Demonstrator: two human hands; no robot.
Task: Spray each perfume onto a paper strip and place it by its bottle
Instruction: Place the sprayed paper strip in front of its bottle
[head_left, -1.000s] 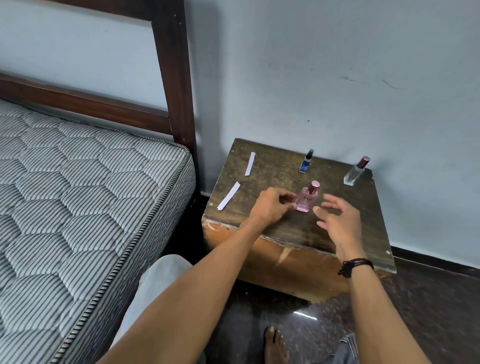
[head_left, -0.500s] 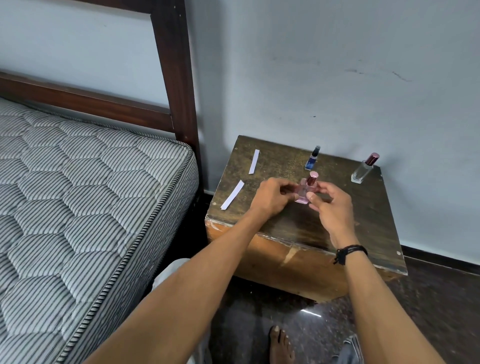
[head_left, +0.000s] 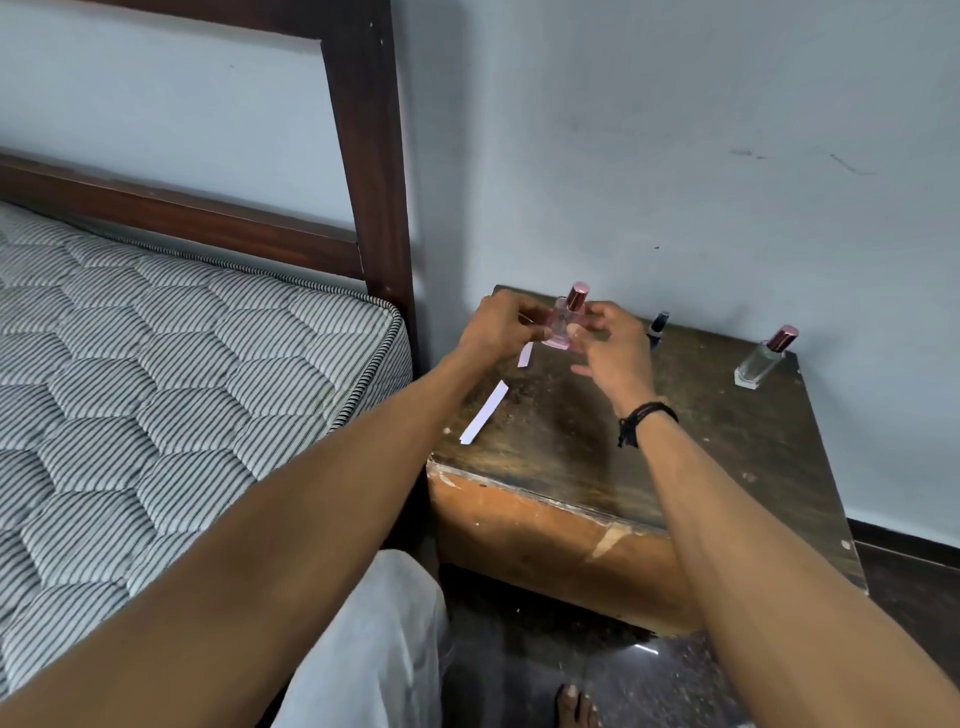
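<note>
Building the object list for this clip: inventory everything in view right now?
pink perfume bottle: 1, pink with a rose cap, held above the table's back left
blue perfume bottle: 1, dark blue, back of table, partly hidden behind the right hand
clear perfume bottle: 1, clear with a rose cap, table's back right corner
paper strips: 2, white, left part of table; the farther one partly hidden
bedside table: 1, dark worn wood, against wall
mattress: 1, grey striped, left
bed frame: 1, dark brown, behind mattress
wristband: 1, black, right wrist
left hand: fingers on pink bottle's left side
right hand: fingers on its right side
</note>
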